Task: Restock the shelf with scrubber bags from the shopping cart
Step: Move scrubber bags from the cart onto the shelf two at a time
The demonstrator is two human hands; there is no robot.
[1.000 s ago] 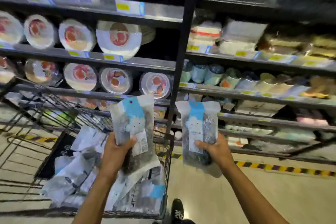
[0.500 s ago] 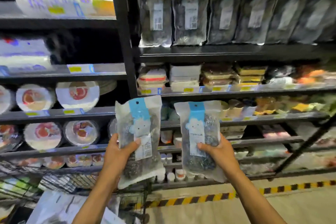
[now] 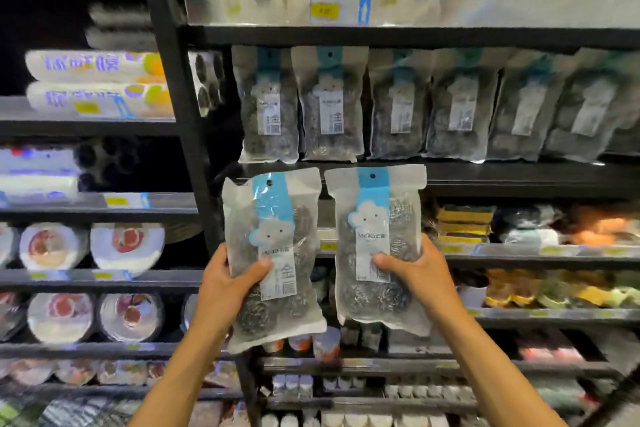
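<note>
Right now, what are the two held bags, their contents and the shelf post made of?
The left bag and right bag look like frosted, translucent plastic film with a slight gloss, since the contents show through. Inside, the scrubbers are likely coiled steel wire, grey with glints. The shelf post is probably painted metal: matt black, thin and rigid.

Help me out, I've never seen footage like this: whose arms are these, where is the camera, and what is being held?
There is no machine here. The arms are a person's, and the single camera sits on that person's head, looking forward and down, so you see roughly what they see. Each hand grips a bag of metal scrubbers: the left hand holds the left bag, the right hand the right bag. Both bags are upright, side by side, in front of a black store shelf. Just above them is a row of the same bags. Round packs of plates are to the left, sponges to the right.
</note>
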